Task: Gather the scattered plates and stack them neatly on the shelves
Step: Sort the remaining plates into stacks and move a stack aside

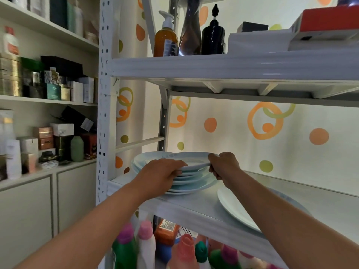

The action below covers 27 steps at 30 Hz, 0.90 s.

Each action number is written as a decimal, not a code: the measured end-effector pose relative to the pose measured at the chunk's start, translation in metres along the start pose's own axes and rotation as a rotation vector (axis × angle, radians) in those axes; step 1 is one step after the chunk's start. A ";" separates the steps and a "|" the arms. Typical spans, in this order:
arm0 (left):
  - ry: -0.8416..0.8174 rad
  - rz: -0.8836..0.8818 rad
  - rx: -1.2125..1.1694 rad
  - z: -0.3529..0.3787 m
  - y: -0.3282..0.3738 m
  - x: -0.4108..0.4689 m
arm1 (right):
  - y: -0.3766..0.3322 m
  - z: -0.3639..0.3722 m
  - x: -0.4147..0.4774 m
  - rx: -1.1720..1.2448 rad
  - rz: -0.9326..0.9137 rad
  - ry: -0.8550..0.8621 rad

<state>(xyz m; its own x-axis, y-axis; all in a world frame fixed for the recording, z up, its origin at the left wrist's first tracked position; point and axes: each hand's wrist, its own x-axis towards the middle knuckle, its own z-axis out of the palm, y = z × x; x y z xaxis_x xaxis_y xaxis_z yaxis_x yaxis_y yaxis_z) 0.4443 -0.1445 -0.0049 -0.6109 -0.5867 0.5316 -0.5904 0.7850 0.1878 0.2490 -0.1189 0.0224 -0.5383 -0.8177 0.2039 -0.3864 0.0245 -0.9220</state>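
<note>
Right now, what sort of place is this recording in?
Probably a home storeroom: a white metal rack with stacked plates, pump bottles above, detergent bottles below, boxed goods to the left.

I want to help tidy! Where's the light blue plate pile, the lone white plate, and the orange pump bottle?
Pile of light blue round plates (192,184): head view, lower plates' front rims.
Big white round plate (236,208): head view, bare middle.
Orange plastic pump bottle (162,39): head view, amber body.

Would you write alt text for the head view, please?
The left hand and right hand grip the top plate of a pale blue stack on a white shelf. A white plate lies to its right; bottles stand on the shelf above.
</note>
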 end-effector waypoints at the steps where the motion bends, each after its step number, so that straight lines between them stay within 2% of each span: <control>1: -0.015 -0.001 -0.007 -0.001 -0.001 0.000 | 0.001 0.000 0.000 -0.024 -0.007 -0.002; 7: -0.085 -0.045 -0.053 -0.008 -0.004 -0.001 | 0.005 -0.001 0.000 -0.172 -0.052 -0.053; 13: 0.004 -0.006 -0.022 -0.006 0.023 0.006 | 0.007 -0.013 -0.002 -0.169 -0.045 -0.222; 18: 0.249 0.159 -0.033 0.014 0.059 0.015 | 0.015 -0.042 -0.008 -0.223 -0.138 -0.031; 20: 0.290 0.194 -0.043 0.023 0.073 0.017 | 0.022 -0.062 -0.013 -0.288 -0.165 0.024; 25: -0.001 0.096 -0.063 0.061 0.099 0.019 | 0.054 -0.128 -0.024 -0.465 -0.071 0.178; 27: -0.024 0.034 -0.032 0.074 0.102 0.022 | 0.068 -0.154 -0.032 -0.584 -0.001 0.236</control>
<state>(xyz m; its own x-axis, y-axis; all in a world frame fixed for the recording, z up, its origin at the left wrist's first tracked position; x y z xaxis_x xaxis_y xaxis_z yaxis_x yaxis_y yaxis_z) 0.3315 -0.0918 -0.0358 -0.6435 -0.5637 0.5179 -0.5518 0.8105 0.1966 0.1247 -0.0030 0.0033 -0.6628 -0.6703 0.3337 -0.6964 0.3880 -0.6038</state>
